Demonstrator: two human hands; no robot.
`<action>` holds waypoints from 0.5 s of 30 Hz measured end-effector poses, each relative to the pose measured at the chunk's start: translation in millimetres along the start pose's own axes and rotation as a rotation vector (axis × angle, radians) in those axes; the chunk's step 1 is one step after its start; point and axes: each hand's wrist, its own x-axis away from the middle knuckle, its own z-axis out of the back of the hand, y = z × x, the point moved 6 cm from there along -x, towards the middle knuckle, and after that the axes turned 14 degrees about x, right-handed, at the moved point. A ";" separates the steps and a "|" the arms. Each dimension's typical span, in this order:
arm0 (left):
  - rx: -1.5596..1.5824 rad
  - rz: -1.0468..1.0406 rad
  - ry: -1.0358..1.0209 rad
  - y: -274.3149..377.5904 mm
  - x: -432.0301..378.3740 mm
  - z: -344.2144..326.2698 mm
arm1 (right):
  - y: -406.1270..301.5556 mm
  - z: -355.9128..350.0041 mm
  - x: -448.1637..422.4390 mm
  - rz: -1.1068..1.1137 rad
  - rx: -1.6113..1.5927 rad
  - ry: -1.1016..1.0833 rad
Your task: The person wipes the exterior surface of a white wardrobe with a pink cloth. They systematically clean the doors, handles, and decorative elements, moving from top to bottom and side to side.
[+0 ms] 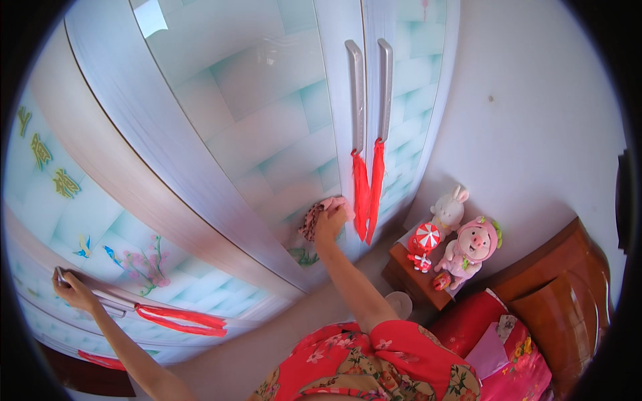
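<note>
My right hand (331, 224) presses a bunched pink cloth (337, 204), with a dark patterned part, against the lower glossy panel of a wardrobe door (271, 125). Just right of the cloth, red ribbons (361, 200) hang from two metal door handles (357, 95). At the far left, my left hand (75, 293) is closed around the end of another metal handle on a wardrobe door (200, 280) decorated with birds and blossoms. A red ribbon (183, 321) is tied to that handle.
A wooden bedside cabinet (419, 280) at the right holds a white rabbit figure (448, 210), a pink pig figure (471, 245) and small red toys. Beside it stands a bed with a wooden headboard (556, 295) and red bedding (521, 376). A whitish round object (399, 304) is by the cabinet.
</note>
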 end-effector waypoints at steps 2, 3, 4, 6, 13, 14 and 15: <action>0.008 0.014 0.007 2.2 3.7 -3.3 | -12.0 -5.4 -10.8 -0.025 -0.094 -0.071; 0.011 0.019 0.010 3.3 7.5 -11.0 | -19.9 -3.1 -15.7 -0.019 -0.153 -0.102; 0.000 0.021 0.020 5.3 8.2 -8.2 | -37.2 2.6 -14.5 0.026 -0.190 -0.109; -0.027 0.042 0.005 -2.7 4.1 4.0 | -86.0 22.7 -7.2 0.149 -0.250 -0.095; -0.022 -0.032 0.039 -13.2 2.1 5.7 | -259.9 116.2 -41.9 0.822 -0.340 -0.090; -0.014 0.031 0.038 -14.7 2.4 4.7 | -298.3 139.1 -48.1 0.977 -0.372 -0.045; -0.002 0.060 0.041 -14.6 2.3 6.2 | -332.3 159.8 -55.6 1.024 -0.435 0.027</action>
